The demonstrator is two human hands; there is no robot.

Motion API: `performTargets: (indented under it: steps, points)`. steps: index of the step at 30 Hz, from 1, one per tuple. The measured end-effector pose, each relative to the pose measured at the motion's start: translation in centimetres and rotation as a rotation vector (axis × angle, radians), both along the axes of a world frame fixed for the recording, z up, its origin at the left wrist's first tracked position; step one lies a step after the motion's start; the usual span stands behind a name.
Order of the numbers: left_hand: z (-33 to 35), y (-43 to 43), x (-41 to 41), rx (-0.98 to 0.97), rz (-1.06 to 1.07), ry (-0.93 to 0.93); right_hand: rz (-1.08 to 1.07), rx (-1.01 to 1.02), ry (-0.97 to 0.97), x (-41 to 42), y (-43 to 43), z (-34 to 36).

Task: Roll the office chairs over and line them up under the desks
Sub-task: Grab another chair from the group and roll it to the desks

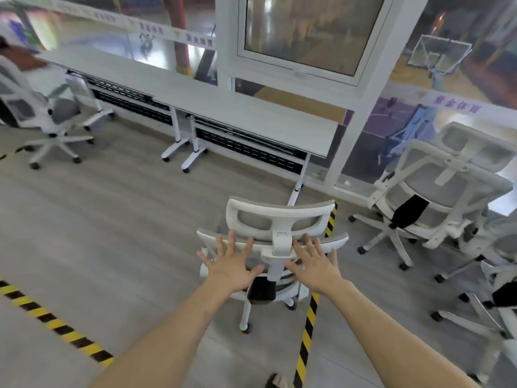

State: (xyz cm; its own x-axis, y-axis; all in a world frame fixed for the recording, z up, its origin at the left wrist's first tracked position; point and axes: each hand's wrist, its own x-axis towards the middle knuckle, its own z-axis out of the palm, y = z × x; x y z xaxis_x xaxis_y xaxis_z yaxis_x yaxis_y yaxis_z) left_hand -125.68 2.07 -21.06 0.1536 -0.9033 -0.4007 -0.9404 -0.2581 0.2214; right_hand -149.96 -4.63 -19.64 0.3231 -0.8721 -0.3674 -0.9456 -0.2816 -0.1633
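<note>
A white office chair with a grey mesh back (279, 219) stands in front of me, its back turned to me, a short way from the right end of the long grey desks (195, 91). My left hand (230, 264) and my right hand (314, 264) are spread flat, fingers apart, at the top edge of its backrest, one on each side of the headrest post. I cannot tell whether the palms touch the frame. Neither hand grips anything.
Another white chair (47, 116) stands at the left end of the desks. Two or three more chairs (436, 197) are bunched at the right by the glass wall. Yellow-black tape strips (307, 331) run across the grey floor. White desk legs on castors (190, 161) stand under the desks.
</note>
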Motion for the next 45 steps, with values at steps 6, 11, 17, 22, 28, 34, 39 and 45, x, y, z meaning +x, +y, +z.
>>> performTargets:
  steps: [6,11,17,22,28,34,39,45]
  points:
    - [-1.1,1.7,11.7,-0.04,0.132,-0.017,0.171,0.022,0.027,11.0,-3.5,-0.5]
    - [-1.2,0.4,21.1,-0.034,0.233,-0.04,0.292,-0.031,0.019,21.9,-8.0,-1.9]
    - [-0.4,-2.7,33.0,0.048,0.38,-0.018,0.44,-0.068,-0.003,36.7,-14.2,-2.2]
    - [-0.7,-5.5,45.3,0.136,0.507,0.143,0.589,-0.031,0.042,49.1,-18.7,-1.5]
    - [-0.3,-6.7,56.1,0.111,0.605,0.134,0.752,-0.015,0.06,62.1,-23.5,-1.0]
    - [-2.0,-9.9,67.8,0.051,0.638,0.126,0.805,-0.055,0.003,74.3,-28.1,-1.8]
    - [-0.7,-13.9,78.7,0.058,0.612,0.08,0.759,-0.039,-0.026,85.3,-31.7,-2.1]
    - [0.9,-19.4,92.0,0.124,0.564,0.028,0.715,0.0,0.011,97.5,-36.1,-0.9]
